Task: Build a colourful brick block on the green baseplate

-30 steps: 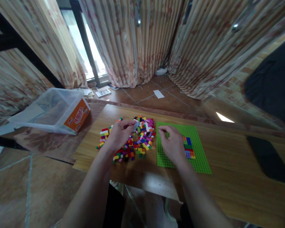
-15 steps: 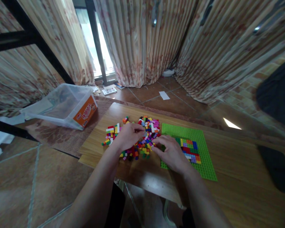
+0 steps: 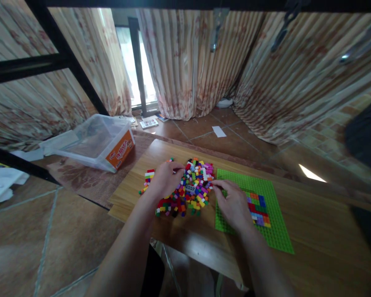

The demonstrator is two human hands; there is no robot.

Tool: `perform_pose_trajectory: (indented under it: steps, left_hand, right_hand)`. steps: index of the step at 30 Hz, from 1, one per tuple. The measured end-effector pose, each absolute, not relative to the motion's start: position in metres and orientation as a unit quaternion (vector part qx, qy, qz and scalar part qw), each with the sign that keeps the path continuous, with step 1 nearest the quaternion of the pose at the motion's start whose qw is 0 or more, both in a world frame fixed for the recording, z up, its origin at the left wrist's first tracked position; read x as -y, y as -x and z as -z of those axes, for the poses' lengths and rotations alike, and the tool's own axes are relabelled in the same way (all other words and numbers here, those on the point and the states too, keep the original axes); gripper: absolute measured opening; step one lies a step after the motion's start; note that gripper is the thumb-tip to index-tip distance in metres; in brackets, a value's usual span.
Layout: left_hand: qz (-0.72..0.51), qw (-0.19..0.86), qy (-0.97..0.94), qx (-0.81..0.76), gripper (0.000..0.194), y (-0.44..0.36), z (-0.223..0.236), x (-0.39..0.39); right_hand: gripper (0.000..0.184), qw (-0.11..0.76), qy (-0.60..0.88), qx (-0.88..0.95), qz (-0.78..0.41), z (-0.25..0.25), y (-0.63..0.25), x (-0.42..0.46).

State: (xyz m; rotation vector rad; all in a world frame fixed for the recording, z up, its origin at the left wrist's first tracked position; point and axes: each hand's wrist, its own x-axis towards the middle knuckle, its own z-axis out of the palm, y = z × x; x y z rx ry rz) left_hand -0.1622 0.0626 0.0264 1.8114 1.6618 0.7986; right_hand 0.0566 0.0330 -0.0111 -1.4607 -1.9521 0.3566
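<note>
A loose pile of small multicoloured toy bricks (image 3: 200, 202) lies on the wooden table. My left hand (image 3: 167, 179) hovers over the pile's left part, its thumb and forefinger slightly apart with nothing visible between them. A grey brick (image 3: 190, 188) rests on top of the pile, just right of that hand. My right hand (image 3: 233, 202) is above the left edge of the green baseplate (image 3: 278, 222). Its thumb and forefinger come together at the pile's right edge; anything between them is too small to make out. A multicoloured block of bricks (image 3: 259, 210) sits on the baseplate, partly behind this hand.
A clear plastic bin (image 3: 92, 142) with an orange label stands on the floor mat at the left. A dark flat object (image 3: 367, 227) lies at the table's right. Beyond the table are curtains (image 3: 185, 70), a paper sheet (image 3: 219, 131) and a black metal frame (image 3: 80, 88).
The grey brick has left my left fingers and lies on the pile. My right hand moved left to the pile, then back slightly right. The view has shifted, so the table appears further right.
</note>
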Motion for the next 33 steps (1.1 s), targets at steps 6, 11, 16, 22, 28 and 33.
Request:
perform_pose_trajectory:
  steps: [6, 11, 16, 22, 28, 33]
  left_hand:
    - [-0.324, 0.24, -0.624, -0.67, 0.029, 0.175, -0.024, -0.066]
    - [-0.336, 0.236, -0.609, -0.679, 0.028, 0.184, -0.02, -0.068]
    - [-0.328, 0.226, -0.613, -0.682, 0.028, 0.185, -0.022, -0.068]
    - [-0.264, 0.171, -0.709, -0.631, 0.025, 0.163, -0.027, -0.062]
    - [-0.218, 0.087, -0.778, -0.583, 0.025, 0.137, -0.016, -0.067]
    - [-0.202, 0.059, -0.781, -0.588, 0.02, 0.133, -0.009, -0.072]
  right_hand:
    - [0.028, 0.324, 0.57, 0.747, -0.107, 0.018, -0.053, -0.042]
    - [0.035, 0.304, 0.566, 0.76, -0.096, 0.024, -0.048, -0.046]
    - [0.035, 0.305, 0.563, 0.761, -0.108, 0.024, -0.046, -0.045]
    - [0.03, 0.325, 0.541, 0.766, -0.125, 0.022, -0.045, -0.041]
    - [0.028, 0.355, 0.543, 0.749, -0.132, 0.018, -0.042, -0.037]
    - [0.027, 0.352, 0.55, 0.741, -0.154, 0.013, -0.036, -0.029]
